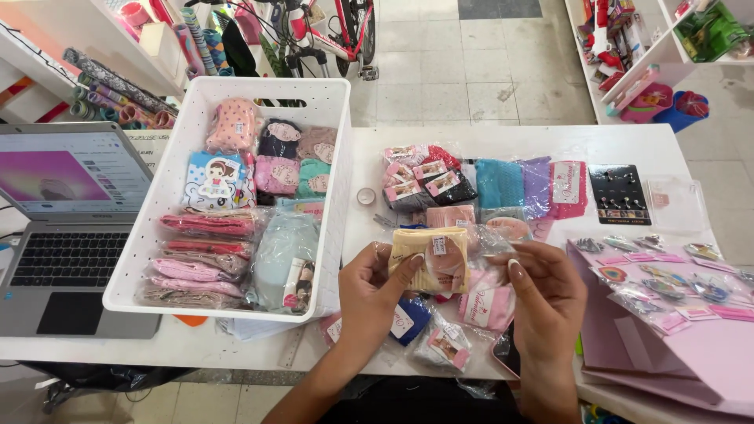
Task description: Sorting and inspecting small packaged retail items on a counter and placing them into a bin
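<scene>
Both my hands hold a small clear packet with a pale yellow folded garment [430, 257] above the white table [236, 345]. My left hand [373, 290] grips its left edge with the thumb on the front. My right hand [546, 294] pinches the packet's right side at the plastic flap. Under my hands lie more packets: a pink one [483, 302], a blue one [410, 320] and a grey one [444, 345].
A white plastic basket [334, 196] full of packed garments stands left of my hands. An open laptop [67, 228] sits at the far left. Rows of packets [479, 184], a black earring card [619, 194] and pink sheets with hair clips [667, 290] lie to the right.
</scene>
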